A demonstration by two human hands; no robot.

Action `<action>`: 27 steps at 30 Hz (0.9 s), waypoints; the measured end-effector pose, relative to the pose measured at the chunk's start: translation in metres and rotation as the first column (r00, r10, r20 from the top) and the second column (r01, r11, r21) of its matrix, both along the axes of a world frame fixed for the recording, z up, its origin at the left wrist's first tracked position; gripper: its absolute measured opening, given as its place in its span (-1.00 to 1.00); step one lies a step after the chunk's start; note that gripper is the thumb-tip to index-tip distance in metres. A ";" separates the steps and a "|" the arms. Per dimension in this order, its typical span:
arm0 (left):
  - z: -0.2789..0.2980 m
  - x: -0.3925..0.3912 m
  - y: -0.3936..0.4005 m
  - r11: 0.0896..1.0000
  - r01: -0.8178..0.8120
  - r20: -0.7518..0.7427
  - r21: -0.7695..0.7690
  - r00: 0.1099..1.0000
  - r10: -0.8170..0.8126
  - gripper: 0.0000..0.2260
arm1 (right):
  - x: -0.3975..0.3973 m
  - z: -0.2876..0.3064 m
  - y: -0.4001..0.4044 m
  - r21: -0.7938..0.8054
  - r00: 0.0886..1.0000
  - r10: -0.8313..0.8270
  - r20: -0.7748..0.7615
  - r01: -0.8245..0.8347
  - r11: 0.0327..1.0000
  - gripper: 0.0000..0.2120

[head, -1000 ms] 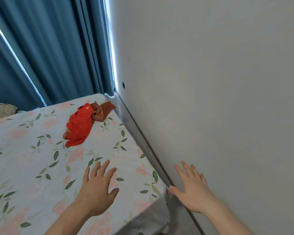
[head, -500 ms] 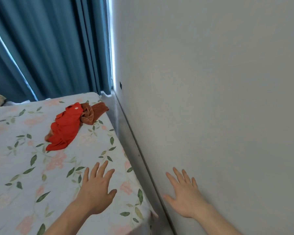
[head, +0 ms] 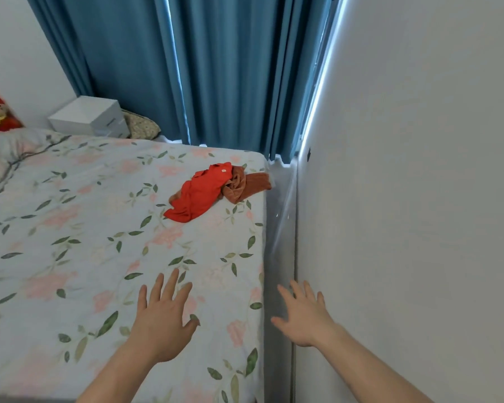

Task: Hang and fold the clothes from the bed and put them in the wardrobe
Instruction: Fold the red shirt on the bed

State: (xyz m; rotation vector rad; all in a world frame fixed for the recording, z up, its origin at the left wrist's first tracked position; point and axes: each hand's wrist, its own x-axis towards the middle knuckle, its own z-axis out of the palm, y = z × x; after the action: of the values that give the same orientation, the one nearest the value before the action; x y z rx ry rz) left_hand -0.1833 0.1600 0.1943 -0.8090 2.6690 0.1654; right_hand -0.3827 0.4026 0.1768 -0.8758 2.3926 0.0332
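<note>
1. I hold both hands empty with fingers spread: left hand [head: 162, 324] over the bed [head: 70, 257], right hand [head: 304, 318] beside the wall [head: 405, 228].
2. The red garment [head: 200, 194], tangled with a brown cloth [head: 245, 186], lies well ahead near the bed's far right corner, its long axis running diagonally away to the right; my left hand looks slightly nearer.

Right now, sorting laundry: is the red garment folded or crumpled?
Crumpled: the red garment lies bunched in uneven creases beside the brown cloth.
</note>
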 end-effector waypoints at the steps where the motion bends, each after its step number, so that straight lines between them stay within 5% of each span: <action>1: 0.003 0.004 0.002 1.000 -0.030 -0.006 -0.004 1.000 0.030 -0.30 | -0.004 0.003 -0.006 -0.007 1.000 0.029 0.004 -0.029 1.000 -0.19; 7: 0.014 0.035 -0.012 0.981 -0.195 -0.064 -0.008 0.979 0.194 -0.31 | -0.005 0.017 -0.041 -0.054 0.987 0.159 -0.009 -0.160 0.986 -0.19; 16: 0.006 0.033 -0.023 0.975 -0.221 -0.078 0.032 0.972 0.223 -0.32 | -0.009 0.023 -0.071 -0.016 0.965 0.263 -0.002 -0.263 0.965 -0.17; 27: 0.000 -0.096 -0.093 0.934 -0.349 -0.098 0.078 0.930 0.355 -0.36 | -0.149 0.000 -0.190 -0.010 0.911 0.413 0.023 -0.412 0.911 -0.19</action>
State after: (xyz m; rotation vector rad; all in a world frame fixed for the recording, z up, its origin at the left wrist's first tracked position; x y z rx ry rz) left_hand -0.2795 0.0673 0.1943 -1.2899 2.5788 0.3868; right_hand -0.5319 0.2124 0.1768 -1.3627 2.1434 0.1797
